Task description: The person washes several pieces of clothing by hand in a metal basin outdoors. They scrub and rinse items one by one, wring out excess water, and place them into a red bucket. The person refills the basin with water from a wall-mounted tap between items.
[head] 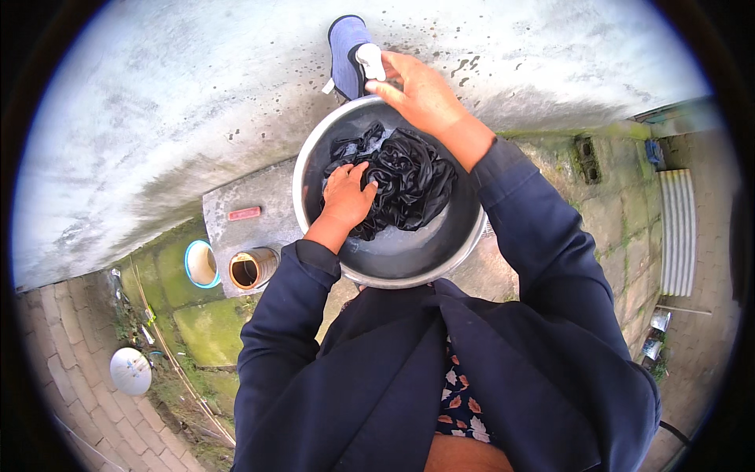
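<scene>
A round metal basin [389,268] stands before me with a bunched black wet garment [416,177] and some suds in it. My left hand [348,197] rests on the left part of the garment, fingers spread. Beyond the basin's far rim, my right hand [416,88] has its thumb and fingers at a small white plastic piece [371,61], which may be a tap handle. Whether the hand grips it or only touches it, I cannot tell. A blue-grey cloth cover [347,50] hangs right beside the white piece, against the pale wall.
Left of the basin, a red bar [244,213] and a brown jar [262,266] sit on a concrete slab [265,189]. Nearby is a blue-rimmed bucket [203,264]. A stained wall [236,76] rises beyond; corrugated sheet [677,233] lies at the right.
</scene>
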Motion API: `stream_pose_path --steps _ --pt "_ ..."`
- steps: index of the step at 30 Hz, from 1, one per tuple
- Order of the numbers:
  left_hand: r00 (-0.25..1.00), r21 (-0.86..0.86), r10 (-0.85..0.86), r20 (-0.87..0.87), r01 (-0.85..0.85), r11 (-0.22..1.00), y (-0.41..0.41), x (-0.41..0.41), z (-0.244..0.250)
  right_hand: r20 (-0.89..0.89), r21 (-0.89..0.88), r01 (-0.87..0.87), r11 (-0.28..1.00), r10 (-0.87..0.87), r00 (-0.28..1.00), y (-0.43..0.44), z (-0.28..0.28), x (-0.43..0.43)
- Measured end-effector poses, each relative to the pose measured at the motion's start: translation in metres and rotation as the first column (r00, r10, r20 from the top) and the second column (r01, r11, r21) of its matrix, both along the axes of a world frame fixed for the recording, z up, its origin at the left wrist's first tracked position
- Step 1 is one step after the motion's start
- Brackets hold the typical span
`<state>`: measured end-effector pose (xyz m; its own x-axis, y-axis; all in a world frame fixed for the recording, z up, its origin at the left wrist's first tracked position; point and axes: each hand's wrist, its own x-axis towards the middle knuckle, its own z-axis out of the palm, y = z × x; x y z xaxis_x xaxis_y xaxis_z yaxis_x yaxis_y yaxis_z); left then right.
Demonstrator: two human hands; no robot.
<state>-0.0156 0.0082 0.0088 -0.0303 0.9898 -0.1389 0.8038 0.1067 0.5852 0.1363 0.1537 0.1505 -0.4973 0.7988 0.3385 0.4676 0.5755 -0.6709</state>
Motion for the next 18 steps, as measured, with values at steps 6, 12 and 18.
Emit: stream_pose_path --steps 6,12,18 --pt "0.994 0.014 0.069 0.079 -0.071 0.997 -0.008 -0.008 0.006 0.061 0.123 0.055 0.991 -0.063 0.996 0.003 0.012 -0.008" --pt "0.991 0.053 0.091 0.099 -0.097 0.994 -0.007 -0.012 0.004 0.08 0.121 0.029 0.992 -0.039 0.996 0.001 0.022 -0.007" --pt "0.987 0.043 0.129 0.096 -0.133 0.99 -0.002 -0.015 0.001 0.046 0.252 -0.1 0.962 0.091 0.995 0.022 0.009 0.008"
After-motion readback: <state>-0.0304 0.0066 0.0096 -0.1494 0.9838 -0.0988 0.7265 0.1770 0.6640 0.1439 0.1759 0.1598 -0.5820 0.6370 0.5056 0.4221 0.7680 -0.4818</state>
